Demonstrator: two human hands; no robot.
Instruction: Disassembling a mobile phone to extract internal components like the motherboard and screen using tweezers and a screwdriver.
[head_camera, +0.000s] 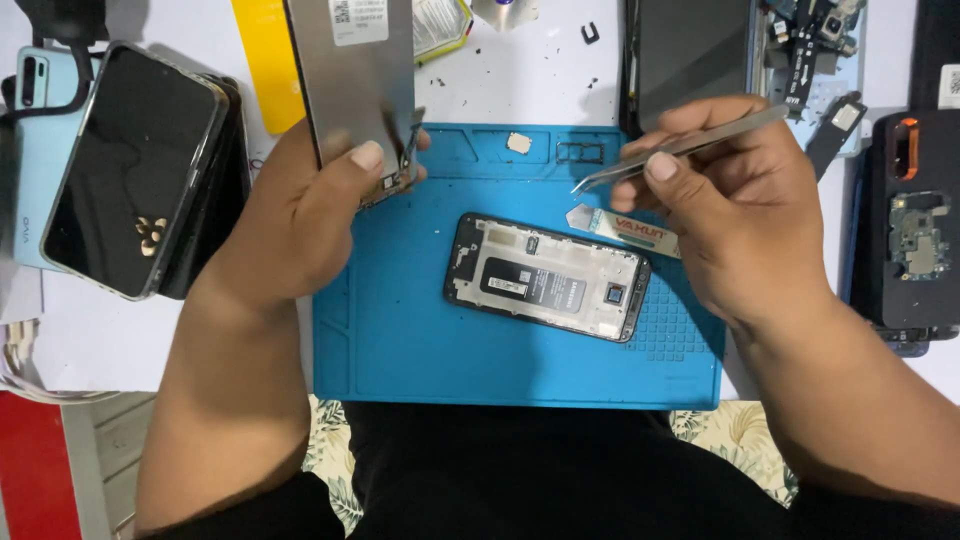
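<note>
One display panel, top cut off, clamped in left hand; one pair of tweezers pinched in right hand; one phone frame on blue mat.

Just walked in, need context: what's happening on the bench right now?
A person is working on phone parts over a blue mat. The left hand holds a flat screen panel upright by its lower edge, and the right hand holds metal tweezers with the tips pointing toward the panel. An opened phone frame lies on the mat between the hands, untouched. A stack of phones sits to the left, and more opened phones and parts to the right.
</note>
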